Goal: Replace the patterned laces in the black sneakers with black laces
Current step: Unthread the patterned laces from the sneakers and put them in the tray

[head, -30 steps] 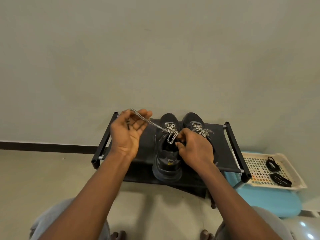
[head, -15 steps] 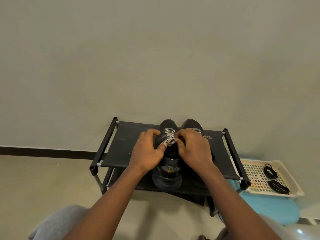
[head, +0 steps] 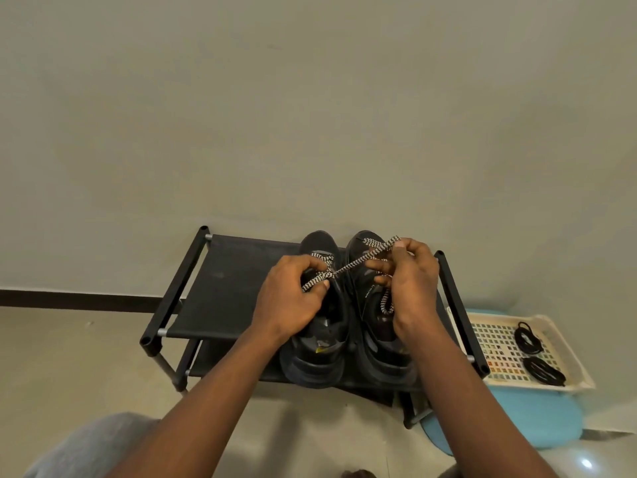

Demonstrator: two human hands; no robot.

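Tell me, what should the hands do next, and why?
Probably the right hand should pull the patterned lace farther out of the left sneaker while the left hand steadies it: the lace stretches taut between them, with crossings showing near the toe.

Both bare forearms are stretched forward from the lower edge, drawn slightly toward each other; the left grip point(head: 291, 298) is turned palm down, its fingers curled, and a patterned lace point(head: 351, 265) is pinched between its thumb and forefinger; the right grip point(head: 412, 288) is raised a little farther forward, fingers bent, and the lace's free end is pinched at its thumb; the two grips are set apart.
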